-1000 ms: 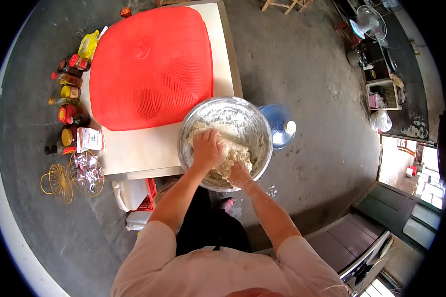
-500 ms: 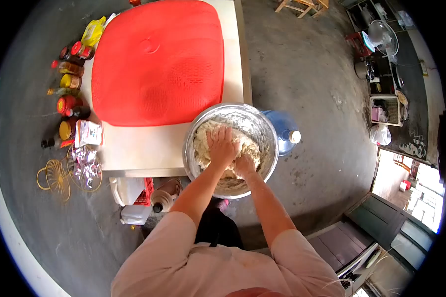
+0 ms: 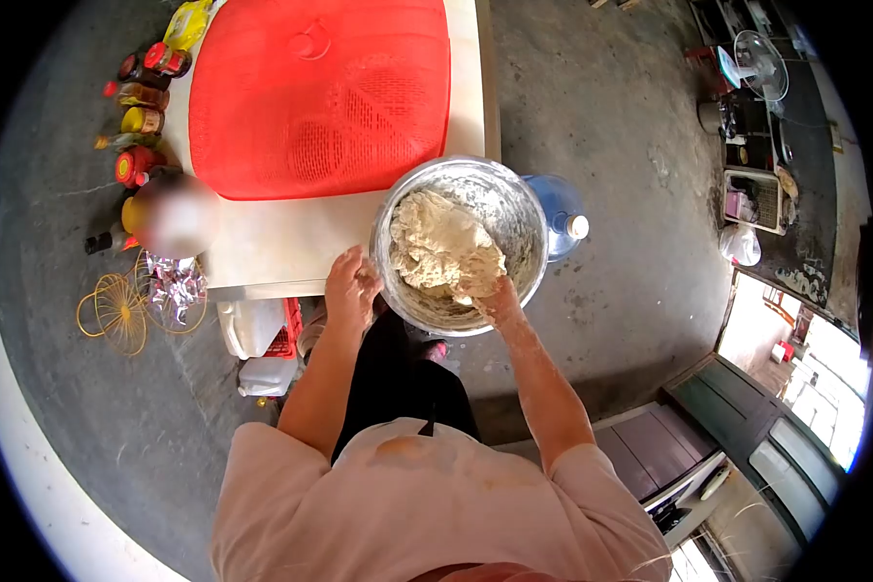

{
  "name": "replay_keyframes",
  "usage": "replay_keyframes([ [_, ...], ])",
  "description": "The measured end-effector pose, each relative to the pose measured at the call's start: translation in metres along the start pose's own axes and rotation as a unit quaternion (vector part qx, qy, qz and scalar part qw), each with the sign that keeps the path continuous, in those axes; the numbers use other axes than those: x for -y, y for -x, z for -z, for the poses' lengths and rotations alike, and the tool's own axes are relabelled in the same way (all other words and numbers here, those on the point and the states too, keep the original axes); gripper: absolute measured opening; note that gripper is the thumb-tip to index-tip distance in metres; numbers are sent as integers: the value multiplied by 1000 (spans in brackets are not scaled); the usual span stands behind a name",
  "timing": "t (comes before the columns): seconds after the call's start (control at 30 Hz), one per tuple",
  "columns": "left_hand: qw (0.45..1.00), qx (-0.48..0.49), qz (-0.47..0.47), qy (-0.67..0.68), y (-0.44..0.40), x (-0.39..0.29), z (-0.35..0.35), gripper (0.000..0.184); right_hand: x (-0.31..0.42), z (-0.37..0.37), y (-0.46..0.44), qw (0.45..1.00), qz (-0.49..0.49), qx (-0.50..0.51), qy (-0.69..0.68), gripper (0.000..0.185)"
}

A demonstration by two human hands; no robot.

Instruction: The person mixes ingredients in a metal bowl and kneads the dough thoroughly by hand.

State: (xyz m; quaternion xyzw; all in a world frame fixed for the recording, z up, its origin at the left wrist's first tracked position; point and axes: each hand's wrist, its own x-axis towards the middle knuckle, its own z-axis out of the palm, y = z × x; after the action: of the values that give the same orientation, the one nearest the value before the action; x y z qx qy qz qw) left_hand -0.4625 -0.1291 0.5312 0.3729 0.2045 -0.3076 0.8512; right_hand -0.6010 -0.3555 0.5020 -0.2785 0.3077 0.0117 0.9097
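Note:
A large lump of pale, sticky dough (image 3: 441, 242) lies in a wide metal bowl (image 3: 390, 209) at the corner of the table. My right hand (image 3: 496, 300) is inside the bowl at its near right side, with its fingers sunk into the edge of the dough. Just outside the left rim is my left hand (image 3: 353, 283), its fingers loosely bent and apart with nothing in them. Whether it touches the bowl cannot be made out. Dusty white residue coats the bowl's inner wall.
A red plastic cover (image 3: 320, 97) lies on the white table (image 3: 291, 233). Jars and bottles (image 3: 141, 121) line its left side. A blue water jug (image 3: 555, 218) stands right of the bowl. White plastic jugs (image 3: 252, 328) sit under the table's near edge.
My left hand has lifted off the dough and moved left, out of the bowl. My right hand stays at the dough. The camera view has shifted, so the table and bowl appear higher.

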Motion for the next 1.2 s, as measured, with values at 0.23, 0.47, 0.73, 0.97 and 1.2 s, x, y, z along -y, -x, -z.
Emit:
replay_keyframes([
  [0.23, 917, 77, 294, -259, 12, 27, 27, 36, 7, -5, 3, 975, 67, -43, 210, 53],
  [0.47, 948, -23, 202, -244, 1, 102, 42, 33, 3, 9, 6, 991, 56, 29, 117, 51],
  [0.73, 981, -65, 106, -146, 12, 142, 29, 26, 34, 15, -7, 894, 37, 54, 443, 37],
  [0.97, 994, -98, 41, 12, 54, 196, -45, 30, 86, -31, 18, 810, -117, 75, 570, 36],
  [1.2, 980, -184, 25, 70, 71, 211, -134, 25, 101, -20, -21, 764, -99, 66, 634, 49],
])
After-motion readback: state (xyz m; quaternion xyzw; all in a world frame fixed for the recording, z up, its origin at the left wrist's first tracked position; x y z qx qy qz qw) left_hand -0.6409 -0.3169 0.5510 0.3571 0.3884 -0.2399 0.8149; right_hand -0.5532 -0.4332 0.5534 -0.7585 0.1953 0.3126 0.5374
